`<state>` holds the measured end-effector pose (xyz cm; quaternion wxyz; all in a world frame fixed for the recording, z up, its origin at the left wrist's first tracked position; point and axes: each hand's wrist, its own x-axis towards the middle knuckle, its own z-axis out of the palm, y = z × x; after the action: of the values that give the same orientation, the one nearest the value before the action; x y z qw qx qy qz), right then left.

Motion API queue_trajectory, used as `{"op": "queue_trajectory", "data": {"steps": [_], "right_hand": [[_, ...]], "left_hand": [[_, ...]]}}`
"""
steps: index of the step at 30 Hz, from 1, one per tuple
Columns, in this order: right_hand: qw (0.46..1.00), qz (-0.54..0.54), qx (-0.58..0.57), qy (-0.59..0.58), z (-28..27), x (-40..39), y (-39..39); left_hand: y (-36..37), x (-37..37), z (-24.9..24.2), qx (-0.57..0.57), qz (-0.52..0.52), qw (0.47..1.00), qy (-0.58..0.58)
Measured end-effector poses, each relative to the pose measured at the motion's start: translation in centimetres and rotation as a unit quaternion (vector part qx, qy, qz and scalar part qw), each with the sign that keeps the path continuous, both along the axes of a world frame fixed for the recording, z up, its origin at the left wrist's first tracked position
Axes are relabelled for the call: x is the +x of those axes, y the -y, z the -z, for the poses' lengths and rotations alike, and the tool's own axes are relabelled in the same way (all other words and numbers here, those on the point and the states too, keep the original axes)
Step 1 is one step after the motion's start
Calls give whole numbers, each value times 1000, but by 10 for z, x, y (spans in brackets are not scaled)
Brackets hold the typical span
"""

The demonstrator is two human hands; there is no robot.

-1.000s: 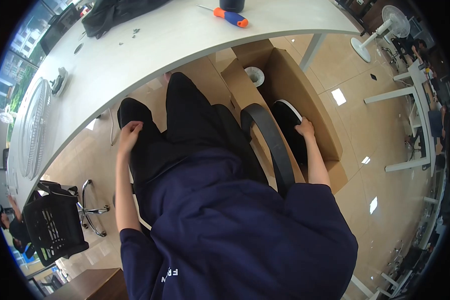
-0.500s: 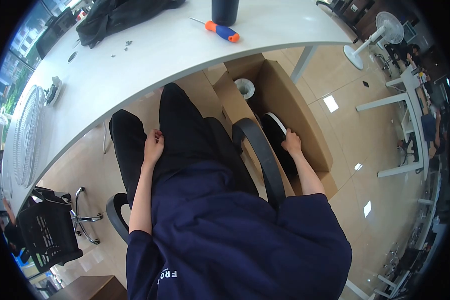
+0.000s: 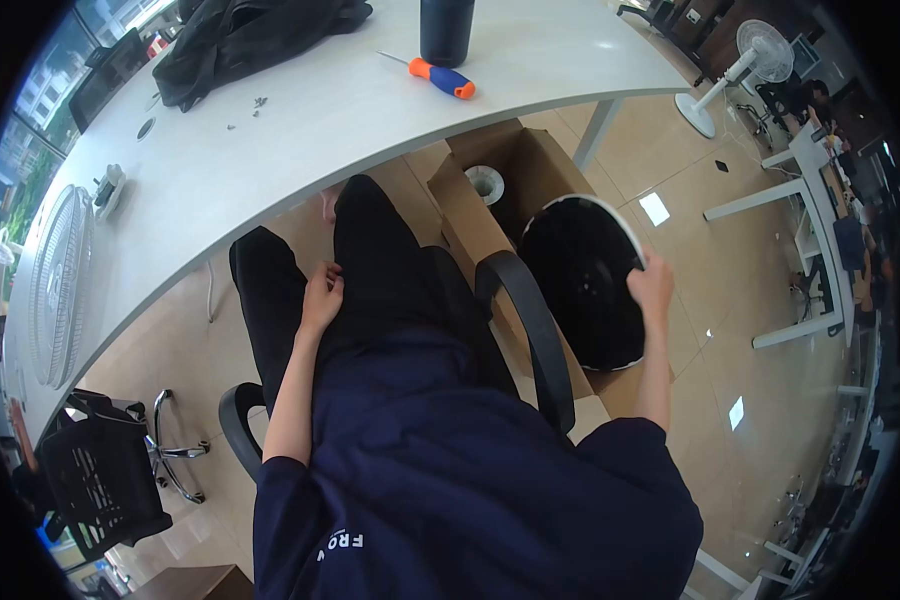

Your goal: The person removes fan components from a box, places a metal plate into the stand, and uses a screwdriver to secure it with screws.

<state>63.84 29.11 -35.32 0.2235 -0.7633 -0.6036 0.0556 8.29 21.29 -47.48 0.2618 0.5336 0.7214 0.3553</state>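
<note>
My right hand grips the rim of a round fan base, with a black underside and a white edge. The fan base is tilted in the opening of a cardboard box on the floor to my right, and it covers much of the box's inside. A white ring-shaped part shows at the box's far end. My left hand rests on my thigh, fingers loosely bent, with nothing visible in it.
On the white table are a screwdriver, a dark cup, a black cloth bag, small screws and a fan grille. A chair armrest stands between me and the box. A standing fan is farther off.
My right hand has raised the fan base and moved right with it, so its black underside now faces me. My left hand stays on the thigh.
</note>
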Motion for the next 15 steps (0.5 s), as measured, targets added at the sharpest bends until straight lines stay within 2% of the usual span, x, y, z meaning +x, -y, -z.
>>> {"op": "queue_trajectory", "data": {"steps": [3,5,6,8,10,11,12,13,15], "right_hand": [[999,-7,52,6,-54,2,5],[991,-73,113,6,-91,-1,5],[991,-76,113,6,-110,-5,9],[973,-146,177,37,-151,-18,13],[962,-183,204,16,-198,-47,24],[952,-209,225,19,-214,-53,27],[940,-234,246,23,-228,-57,28],[936,-245,251,21,-240,-66,30],[919,-272,284,34,-260,-78,41]], "left_hand": [[-8,18,-10,7,21,1000,14],[-14,40,-17,80,56,992,76],[-19,51,-19,105,99,988,55],[-28,80,-40,88,150,976,133],[-37,107,-53,45,206,966,147],[-43,120,-49,-22,228,932,280],[-51,128,-56,-109,265,870,401],[-58,137,-48,-168,272,752,577],[-60,146,-68,-216,270,674,653]]}}
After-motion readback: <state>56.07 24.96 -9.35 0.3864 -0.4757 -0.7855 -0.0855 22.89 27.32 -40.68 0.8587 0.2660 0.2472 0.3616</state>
